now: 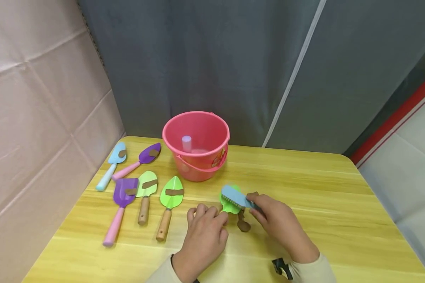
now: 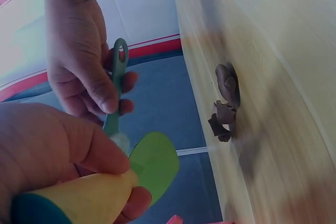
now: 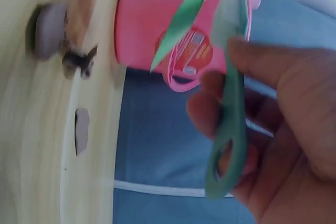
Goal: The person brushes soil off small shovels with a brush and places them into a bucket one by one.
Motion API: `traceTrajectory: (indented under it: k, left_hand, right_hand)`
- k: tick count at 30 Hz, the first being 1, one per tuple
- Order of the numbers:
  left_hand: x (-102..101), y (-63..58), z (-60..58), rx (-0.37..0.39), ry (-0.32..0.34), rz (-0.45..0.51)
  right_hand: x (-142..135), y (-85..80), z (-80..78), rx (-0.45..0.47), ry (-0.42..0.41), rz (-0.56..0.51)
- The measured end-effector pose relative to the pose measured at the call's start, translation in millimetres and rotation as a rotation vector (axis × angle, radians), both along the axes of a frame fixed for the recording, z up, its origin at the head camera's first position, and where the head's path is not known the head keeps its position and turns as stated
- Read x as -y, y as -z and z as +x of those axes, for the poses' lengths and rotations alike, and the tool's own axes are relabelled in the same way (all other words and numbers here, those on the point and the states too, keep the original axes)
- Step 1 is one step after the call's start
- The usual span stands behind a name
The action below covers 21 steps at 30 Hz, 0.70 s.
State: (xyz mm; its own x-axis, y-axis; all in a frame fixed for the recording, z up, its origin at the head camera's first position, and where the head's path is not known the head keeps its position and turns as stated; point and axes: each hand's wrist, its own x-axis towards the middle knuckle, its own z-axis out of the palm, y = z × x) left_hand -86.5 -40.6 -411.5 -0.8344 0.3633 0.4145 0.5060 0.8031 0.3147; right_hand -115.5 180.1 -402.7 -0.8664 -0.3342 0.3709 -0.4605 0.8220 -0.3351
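Note:
My left hand [image 1: 205, 237] grips a small trowel by its handle [image 2: 86, 198], pale yellow with a teal end in the left wrist view. The trowel's bright green blade [image 2: 157, 166] is raised off the table and bare on the side seen there. In my right hand [image 1: 281, 222] is a blue-green brush [image 1: 233, 195], held by its handle with a hanging hole [image 2: 122, 51]. Its bristles lie against the green blade in the head view, covering part of it. Below the blade, brown clay-like lumps [image 2: 227, 85] lie on the table.
A pink bucket [image 1: 198, 173] stands behind the hands, a lavender rod end [image 1: 186, 144] inside. To the left lie several toy trowels, including a purple shovel [image 1: 124, 198] and a green trowel [image 1: 170, 188], each with a brown strip on it. A flat brown piece [image 3: 81, 131] lies apart.

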Motion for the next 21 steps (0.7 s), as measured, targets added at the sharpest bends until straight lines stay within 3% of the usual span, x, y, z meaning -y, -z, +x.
traceTrajectory:
  k: [2, 8, 15, 21]
  left_hand:
    - [0.1, -0.6, 0.3, -0.003, 0.004, 0.006]
    - [0.3, -0.9, 1.6, -0.034, 0.007, 0.014]
    - [-0.2, 1.4, 0.1, -0.036, 0.002, 0.012]
    - [-0.6, 3.2, -0.7, -0.042, -0.003, 0.015]
  right_hand:
    - [0.7, -0.5, 0.1, 0.014, -0.015, 0.000]
    - [-5.9, 3.3, -1.0, -0.036, 0.171, 0.066]
    - [-1.5, -1.2, -0.6, -0.023, -0.017, 0.021]
    - [-2.8, 0.5, -1.2, -0.084, 0.162, 0.069]
